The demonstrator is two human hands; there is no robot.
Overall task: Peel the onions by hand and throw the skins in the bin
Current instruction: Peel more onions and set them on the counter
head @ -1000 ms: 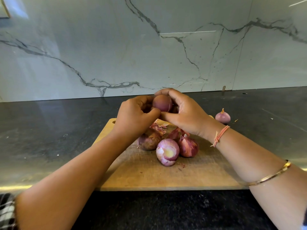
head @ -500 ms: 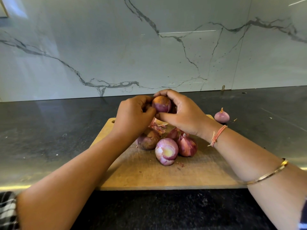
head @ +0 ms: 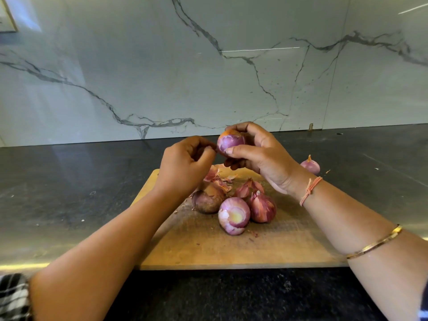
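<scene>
from my station i see both hands lifted above the cutting board [head: 231, 251]. the right hand [head: 261, 156] holds one raised onion [head: 230, 141] in the air, over the far end of the board. the thumb lies across its lower front and the curled fingers wrap over the top and the back, so the grip is closed around it. the front of this onion is bare and pale purple, and a cap of orange-brown skin sits on its top. the left hand [head: 185, 165] is just beside it on the left, fingers curled in, with thumb and forefinger pressed together at the left edge of the onion. whether a strip of skin is between these two fingertips i cannot tell; the place is too small and dark.

under the hands, on the board, lie loose skins [head: 217, 176]. nearer to me three onions stand close together and touch each other. a brown onion [head: 206, 201] is on the left with its skin on. a half-peeled onion [head: 234, 215] is in the middle and shows a yellow-white end toward the camera. a red onion [head: 262, 208] is on the right with its skin flaking.

a small onion [head: 310, 165] sits alone on the dark counter [head: 69, 181], off the board, beyond the right wrist. the right arm wears a pink thread band [head: 309, 189] and a gold bangle [head: 375, 244]. behind the counter rises a marble wall [head: 208, 77] with grey veins.
</scene>
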